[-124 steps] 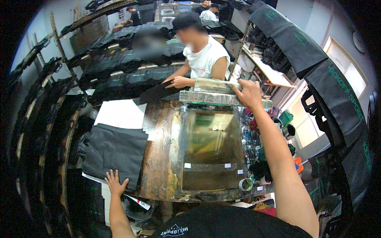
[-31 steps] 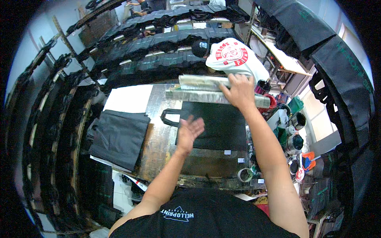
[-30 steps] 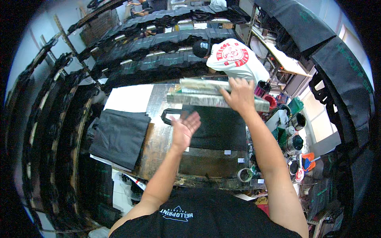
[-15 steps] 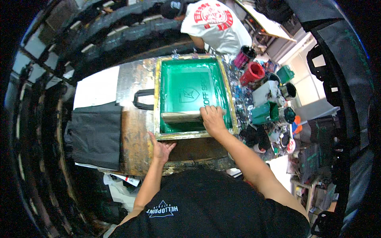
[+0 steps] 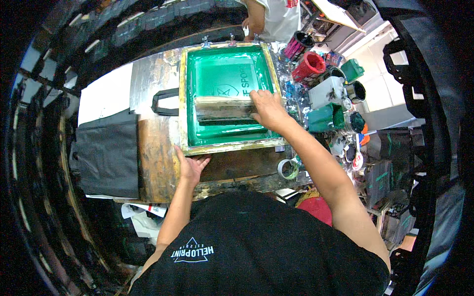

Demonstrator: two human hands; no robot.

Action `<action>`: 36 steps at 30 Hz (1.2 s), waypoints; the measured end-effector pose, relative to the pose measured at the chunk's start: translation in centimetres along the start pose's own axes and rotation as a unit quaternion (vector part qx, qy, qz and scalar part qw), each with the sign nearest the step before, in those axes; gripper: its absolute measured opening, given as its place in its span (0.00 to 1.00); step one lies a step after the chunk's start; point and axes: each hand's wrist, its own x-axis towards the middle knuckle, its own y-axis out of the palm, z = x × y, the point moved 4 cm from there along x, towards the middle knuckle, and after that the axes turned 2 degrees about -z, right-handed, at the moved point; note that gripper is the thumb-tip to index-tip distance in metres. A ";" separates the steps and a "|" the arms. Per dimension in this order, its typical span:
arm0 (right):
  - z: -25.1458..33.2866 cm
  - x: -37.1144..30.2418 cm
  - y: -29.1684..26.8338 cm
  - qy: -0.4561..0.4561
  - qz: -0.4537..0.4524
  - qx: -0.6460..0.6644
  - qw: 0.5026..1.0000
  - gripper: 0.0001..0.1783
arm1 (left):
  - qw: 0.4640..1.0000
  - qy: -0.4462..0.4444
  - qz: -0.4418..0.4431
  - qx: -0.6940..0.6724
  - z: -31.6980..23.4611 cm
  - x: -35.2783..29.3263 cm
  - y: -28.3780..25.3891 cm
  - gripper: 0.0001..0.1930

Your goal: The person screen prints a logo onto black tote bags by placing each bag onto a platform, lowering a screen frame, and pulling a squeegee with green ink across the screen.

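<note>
The right hand (image 5: 268,109) is clasped around the right end of a long squeegee (image 5: 222,107), fingers over its top edge and thumb on the near face. The squeegee lies crosswise inside the screen-printing frame (image 5: 183,98), tilted over the mesh. It looks rigid and moderately heavy, a straight bar with a pale, ink-stained grip; the dry top edge seems the best hold, since the wet green ink (image 5: 232,134) near its blade would be slippery.

The left hand (image 5: 191,166) is at the frame's near-left corner, thumb and fingers parted; I cannot tell whether it bears the wood. The frame looks stiff, best held by its paint-crusted rails, while the taut mesh, showing a shield emblem and lettering, would be the fragile part. Metal clamps (image 5: 206,42) sit at the frame's far edge.

A black fabric strap loop (image 5: 168,92) protrudes left of the frame, soft and light. Farther left lies limp, matte black fabric (image 5: 106,155). Right of the frame stand a round red tub (image 5: 307,70) and a smeared green container (image 5: 323,118).
</note>
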 end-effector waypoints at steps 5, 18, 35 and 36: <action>-0.3 -1.7 1.0 -0.007 -0.017 0.011 1.000 0.35 | 1.000 0.012 0.025 -0.011 -0.3 0.1 0.2 0.59; 3.0 -5.3 5.1 -0.036 -0.066 -0.048 0.996 0.20 | 0.998 0.004 0.067 -0.002 -0.7 -0.4 0.5 0.66; -6.3 17.0 10.6 -0.044 -0.111 -0.123 0.985 0.25 | 0.997 -0.052 0.056 0.009 -2.0 -1.5 1.4 0.63; -7.2 19.0 10.7 -0.031 -0.085 -0.115 0.989 0.28 | 0.997 -0.047 0.062 0.017 -2.2 -1.5 1.7 0.62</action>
